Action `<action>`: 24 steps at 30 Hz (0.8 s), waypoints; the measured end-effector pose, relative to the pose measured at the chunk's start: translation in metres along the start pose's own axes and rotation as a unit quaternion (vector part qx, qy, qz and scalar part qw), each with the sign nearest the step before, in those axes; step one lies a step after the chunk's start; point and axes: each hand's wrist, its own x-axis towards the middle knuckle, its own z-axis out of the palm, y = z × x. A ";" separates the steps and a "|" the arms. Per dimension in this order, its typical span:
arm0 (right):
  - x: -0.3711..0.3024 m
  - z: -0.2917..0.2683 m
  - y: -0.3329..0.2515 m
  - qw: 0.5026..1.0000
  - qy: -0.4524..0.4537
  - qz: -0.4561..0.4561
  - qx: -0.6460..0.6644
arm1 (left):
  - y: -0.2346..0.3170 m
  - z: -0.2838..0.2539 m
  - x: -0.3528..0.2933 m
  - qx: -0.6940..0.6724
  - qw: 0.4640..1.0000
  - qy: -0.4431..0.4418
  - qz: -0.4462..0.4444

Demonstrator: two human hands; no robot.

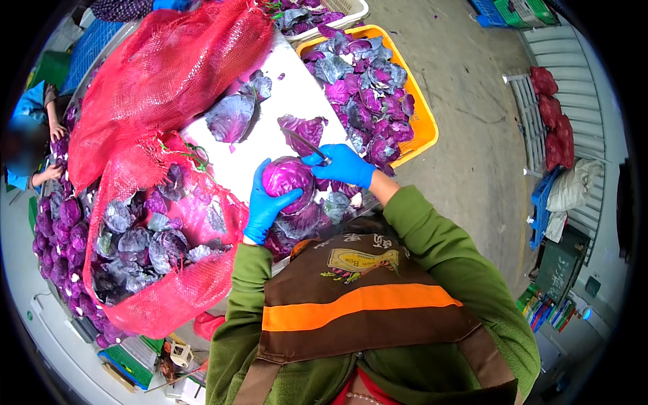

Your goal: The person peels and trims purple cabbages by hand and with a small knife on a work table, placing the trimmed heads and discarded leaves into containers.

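Note:
My left hand (263, 208), in a blue glove, is closed around the side of a shiny purple cabbage (286, 179), thumb across its near face. In my blue-gloved right hand (344, 166) is a knife (312, 147), its dark narrow blade pointing up and left, just beyond the cabbage. The knife's handle is mostly hidden by my fingers. A loose purple leaf (297, 128) lies behind the blade on the white table (283, 71). More cut leaves (335, 206) lie close by my right wrist.
A yellow crate (424, 121) full of leaves stands to the right, with a white crate (358, 9) behind it. On the left, an open red mesh sack (155, 317) holds untrimmed cabbages. Peeled cabbages (64, 236) are piled beyond, near another person's hands (55, 131).

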 end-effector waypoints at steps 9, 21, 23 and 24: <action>0.014 -0.044 0.020 0.965 0.247 0.078 -0.038 | 0.028 0.019 0.004 0.193 0.949 0.002 0.248; 0.001 -0.018 -0.048 0.919 0.012 -0.097 -0.383 | 0.022 0.032 0.008 0.317 0.911 0.036 0.262; 0.012 -0.024 -0.039 0.920 -0.015 -0.054 -0.387 | 0.020 0.032 0.008 0.330 0.903 0.042 0.271; 0.015 -0.026 -0.035 0.920 -0.029 -0.032 -0.389 | 0.020 0.032 0.008 0.330 0.905 0.037 0.267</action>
